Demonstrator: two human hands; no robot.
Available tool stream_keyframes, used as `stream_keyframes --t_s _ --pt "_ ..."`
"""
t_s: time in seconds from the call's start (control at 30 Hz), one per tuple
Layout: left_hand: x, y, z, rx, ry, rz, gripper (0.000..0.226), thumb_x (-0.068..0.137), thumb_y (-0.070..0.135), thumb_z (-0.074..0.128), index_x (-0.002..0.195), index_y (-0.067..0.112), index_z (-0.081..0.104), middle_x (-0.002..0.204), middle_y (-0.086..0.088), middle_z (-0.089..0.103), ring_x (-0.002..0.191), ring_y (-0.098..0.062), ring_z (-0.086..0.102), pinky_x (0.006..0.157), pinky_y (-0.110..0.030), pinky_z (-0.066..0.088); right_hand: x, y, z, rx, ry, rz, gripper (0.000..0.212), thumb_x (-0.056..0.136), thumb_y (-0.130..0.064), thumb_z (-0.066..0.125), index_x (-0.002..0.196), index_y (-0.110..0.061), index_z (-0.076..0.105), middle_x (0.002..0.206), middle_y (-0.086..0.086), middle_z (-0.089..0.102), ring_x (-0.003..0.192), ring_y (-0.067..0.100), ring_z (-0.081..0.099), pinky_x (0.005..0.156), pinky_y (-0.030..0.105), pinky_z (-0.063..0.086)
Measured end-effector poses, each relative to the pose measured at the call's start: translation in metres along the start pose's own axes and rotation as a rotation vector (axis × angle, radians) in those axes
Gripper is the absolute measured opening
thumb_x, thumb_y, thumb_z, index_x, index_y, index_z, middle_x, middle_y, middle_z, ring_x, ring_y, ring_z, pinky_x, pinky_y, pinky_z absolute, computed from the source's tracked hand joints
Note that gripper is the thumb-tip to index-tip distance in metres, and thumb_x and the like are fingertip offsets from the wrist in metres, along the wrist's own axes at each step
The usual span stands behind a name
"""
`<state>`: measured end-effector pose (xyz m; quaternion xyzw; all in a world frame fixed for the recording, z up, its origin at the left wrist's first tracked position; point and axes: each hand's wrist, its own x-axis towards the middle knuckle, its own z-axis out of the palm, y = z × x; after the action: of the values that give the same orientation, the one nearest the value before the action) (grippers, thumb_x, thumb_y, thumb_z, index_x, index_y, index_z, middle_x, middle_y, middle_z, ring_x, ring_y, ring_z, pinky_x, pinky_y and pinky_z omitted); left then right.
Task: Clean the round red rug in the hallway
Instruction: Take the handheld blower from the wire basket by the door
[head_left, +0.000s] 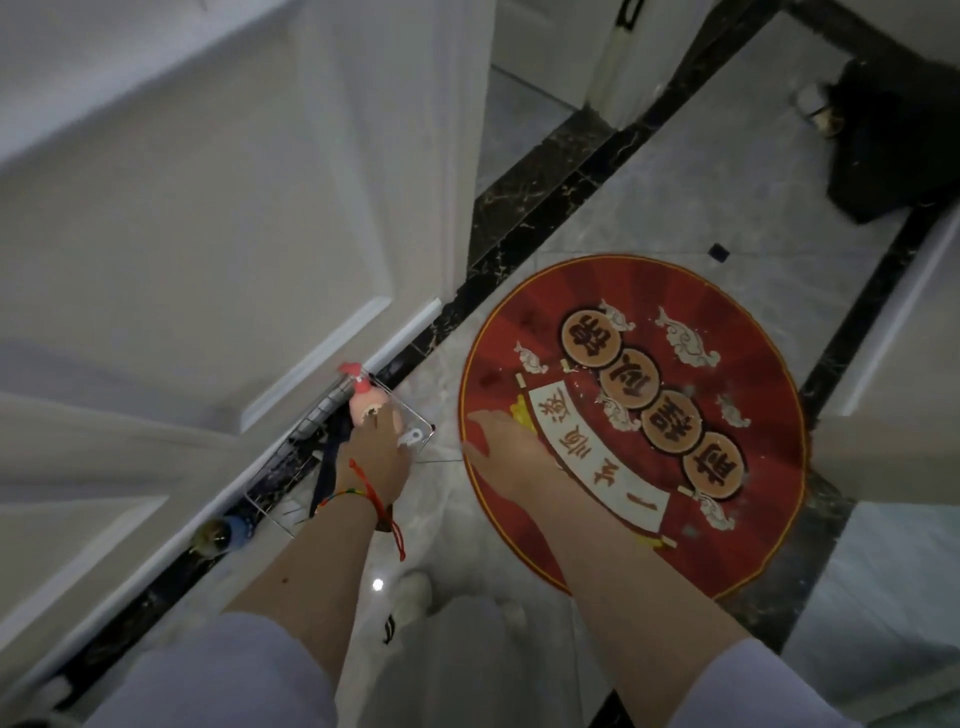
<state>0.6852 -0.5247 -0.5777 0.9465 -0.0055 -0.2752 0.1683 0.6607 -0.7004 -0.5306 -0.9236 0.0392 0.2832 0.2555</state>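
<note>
1. The round red rug (634, 421) lies flat on the grey tile floor (727, 208), in the hallway strip between the dark marble borders, right of the white door (208, 208). White specks are scattered over its pattern, so we judge cleaning is not done.
2. Our left hand (376, 452) reaches into a clear tray (415, 431) parked against the door's foot. Fingers sit at a pink bottle (366, 402); whether they're wrapped round it, we cannot tell, the back of the hand hides them.
3. Our right hand (498, 441) hangs over the rug's near-left edge, fingers straight, holding nothing. Contact with the rug is unclear.
4. The tray beside the rug likely keeps supplies within reach.
5. A small bottle (228, 535) lies by the door base and a dark bag (893, 145) sits far up the hallway.
</note>
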Motion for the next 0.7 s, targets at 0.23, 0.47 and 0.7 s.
stream_keyframes --t_s 0.23,0.47,0.7 --pt "0.042 -0.086 0.057 -0.108 -0.001 -0.142 0.024 0.089 0.019 0.049 0.112 0.014 0.051 0.105 -0.009 0.061 0.089 -0.024 0.059 0.08 -0.043 0.053 0.066 -0.002 0.086 0.02 -0.15 -0.014 0.039 0.097 -0.026 0.047 0.134 -0.014 0.048 0.133 0.008 0.05 0.121 0.025 0.049 0.1 0.032 0.039" --pt "0.091 -0.142 0.127 -0.179 -0.073 -0.21 0.015 0.09 0.014 0.048 0.104 0.013 0.052 0.097 -0.007 0.061 0.087 -0.021 0.059 0.082 -0.04 0.053 0.125 0.01 0.168 0.079 -0.247 -0.01 0.036 0.1 -0.022 0.043 0.133 -0.011 0.049 0.133 0.009 0.053 0.123 0.024 0.048 0.102 0.03 0.036" --pt "0.139 -0.174 0.177 -0.224 -0.068 -0.231 0.01 0.093 0.013 0.047 0.096 0.007 0.054 0.095 -0.008 0.06 0.083 -0.022 0.057 0.073 -0.034 0.049 0.172 0.03 0.249 0.154 -0.235 0.023 0.03 0.096 -0.022 0.047 0.124 -0.016 0.055 0.124 0.005 0.058 0.112 0.022 0.055 0.096 0.033 0.046"
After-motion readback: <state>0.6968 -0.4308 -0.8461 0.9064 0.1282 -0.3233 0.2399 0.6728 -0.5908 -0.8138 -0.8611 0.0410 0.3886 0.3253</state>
